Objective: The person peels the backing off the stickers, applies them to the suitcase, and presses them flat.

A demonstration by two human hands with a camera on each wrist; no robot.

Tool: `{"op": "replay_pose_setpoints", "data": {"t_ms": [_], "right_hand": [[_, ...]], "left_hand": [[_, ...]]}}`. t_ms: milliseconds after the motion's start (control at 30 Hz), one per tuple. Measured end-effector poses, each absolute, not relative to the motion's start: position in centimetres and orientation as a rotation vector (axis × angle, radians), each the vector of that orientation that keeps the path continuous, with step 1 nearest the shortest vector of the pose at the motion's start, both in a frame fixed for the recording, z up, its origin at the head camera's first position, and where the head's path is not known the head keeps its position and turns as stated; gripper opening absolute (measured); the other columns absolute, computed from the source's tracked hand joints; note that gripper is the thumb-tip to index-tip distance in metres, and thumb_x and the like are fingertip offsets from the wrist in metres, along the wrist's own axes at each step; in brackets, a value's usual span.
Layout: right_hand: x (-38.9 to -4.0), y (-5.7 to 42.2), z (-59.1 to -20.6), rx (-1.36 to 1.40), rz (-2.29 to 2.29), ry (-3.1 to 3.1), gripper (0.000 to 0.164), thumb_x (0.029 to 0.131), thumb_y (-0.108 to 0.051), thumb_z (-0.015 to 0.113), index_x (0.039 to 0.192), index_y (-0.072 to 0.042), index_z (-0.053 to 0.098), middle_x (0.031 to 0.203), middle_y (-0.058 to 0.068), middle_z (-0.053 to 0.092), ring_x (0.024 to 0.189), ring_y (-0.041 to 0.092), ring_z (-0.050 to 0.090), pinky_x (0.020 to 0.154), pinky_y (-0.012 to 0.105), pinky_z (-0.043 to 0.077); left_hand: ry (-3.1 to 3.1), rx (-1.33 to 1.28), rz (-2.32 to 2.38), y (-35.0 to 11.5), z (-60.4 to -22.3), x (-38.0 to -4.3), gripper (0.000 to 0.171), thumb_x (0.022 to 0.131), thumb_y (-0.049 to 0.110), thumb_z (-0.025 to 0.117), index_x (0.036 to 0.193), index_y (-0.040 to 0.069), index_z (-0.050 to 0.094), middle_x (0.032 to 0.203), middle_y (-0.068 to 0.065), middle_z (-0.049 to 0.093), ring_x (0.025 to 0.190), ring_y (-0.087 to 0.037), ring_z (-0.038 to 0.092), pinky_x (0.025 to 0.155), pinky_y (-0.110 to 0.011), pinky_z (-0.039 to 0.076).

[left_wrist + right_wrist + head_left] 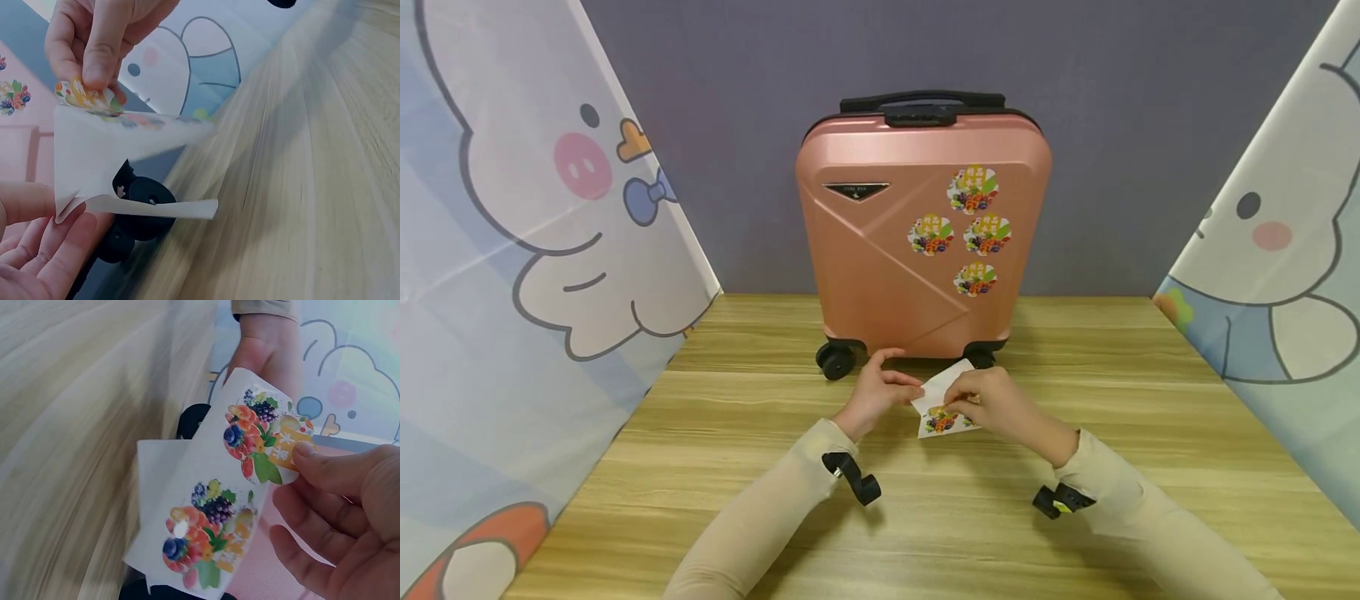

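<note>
A white sticker sheet (937, 387), bent across its middle, is held between the two hands in front of the suitcase. My left hand (878, 393) pinches the sheet's left edge between thumb and fingers. With thumb and fingertips, my right hand (1000, 405) pinches the yellow edge of a round fruit sticker (265, 440). In the right wrist view that edge sticks out past the backing, while most of the sticker lies over the sheet. A second fruit sticker (209, 534) lies flat on the same sheet. The pink suitcase (880, 292) stands upright behind, with several matching stickers (976, 190) on its front.
The suitcase stands on black wheels (836, 360) on a wood-grain table (745, 500). A grey panel (722, 125) rises behind it. Cartoon-printed panels (482, 275) flank the table on both sides. Each sleeve carries a black wrist camera mount (853, 479).
</note>
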State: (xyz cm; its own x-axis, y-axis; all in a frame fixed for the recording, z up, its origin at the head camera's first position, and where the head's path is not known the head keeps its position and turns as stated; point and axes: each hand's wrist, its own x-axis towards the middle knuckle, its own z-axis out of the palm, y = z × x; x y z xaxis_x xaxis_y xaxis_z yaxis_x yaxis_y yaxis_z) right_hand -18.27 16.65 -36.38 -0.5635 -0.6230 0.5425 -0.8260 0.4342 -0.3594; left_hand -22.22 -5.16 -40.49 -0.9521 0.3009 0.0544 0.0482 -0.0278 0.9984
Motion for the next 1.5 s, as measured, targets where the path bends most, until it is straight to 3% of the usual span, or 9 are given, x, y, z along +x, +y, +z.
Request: {"op": "replay_pose_setpoints", "data": {"t_ms": [233, 567, 900, 1233, 1500], "right_hand": [[-18.4, 17.1, -35.8, 1.225, 0.933, -2.478, 0.011, 0.082, 0.006, 0.077, 0.085, -0.005, 0.076, 0.08, 0.001, 0.073, 0.069, 0.01, 0.066, 0.06, 0.024, 0.055], [-18.5, 17.6, -35.4, 1.13, 1.074, -2.627, 0.01, 0.087, 0.004, 0.072, 0.087, -0.005, 0.076, 0.079, 0.0, 0.072, 0.064, 0.011, 0.064, 0.055, 0.023, 0.053], [-18.5, 17.8, -35.0, 1.083, 1.097, -2.668, 0.008, 0.088, 0.003, 0.072, 0.088, -0.005, 0.075, 0.08, 0.0, 0.072, 0.069, 0.011, 0.065, 0.059, 0.024, 0.053], [-18.6, 17.5, -34.5, 1.01, 1.161, -2.701, 0.01, 0.091, 0.002, 0.069, 0.091, -0.005, 0.075, 0.081, -0.002, 0.071, 0.07, 0.017, 0.065, 0.061, 0.026, 0.054], [-19.1, 17.5, -34.3, 0.932, 1.248, -2.72, 0.01, 0.092, 0.003, 0.066, 0.094, -0.002, 0.075, 0.083, 0.002, 0.072, 0.073, 0.016, 0.068, 0.066, 0.042, 0.059]], "left_hand": [[2.057, 0.359, 2.113, -5.4, -41.1, -22.8, 0.066, 0.086, -0.009, 0.071, 0.143, 0.001, 0.038, 0.09, -0.015, 0.073, 0.072, -0.017, 0.069, 0.075, -0.047, 0.059], [2.084, 0.34, 2.112, -5.7, -41.6, -23.0, 0.066, 0.085, -0.01, 0.071, 0.142, 0.0, 0.039, 0.095, -0.021, 0.072, 0.076, -0.019, 0.07, 0.078, -0.049, 0.059], [2.171, 0.311, 2.114, -6.5, -42.8, -23.6, 0.056, 0.081, -0.013, 0.073, 0.131, -0.008, 0.048, 0.089, -0.019, 0.073, 0.073, -0.015, 0.069, 0.064, -0.028, 0.056], [2.232, 0.366, 2.076, -6.6, -43.5, -23.6, 0.043, 0.08, -0.012, 0.071, 0.121, -0.01, 0.057, 0.099, -0.023, 0.071, 0.078, -0.016, 0.067, 0.065, -0.025, 0.054], [2.236, 0.39, 2.074, -6.9, -44.1, -23.8, 0.03, 0.08, -0.013, 0.069, 0.109, -0.018, 0.061, 0.101, -0.028, 0.068, 0.073, -0.009, 0.063, 0.061, -0.019, 0.052]]}}
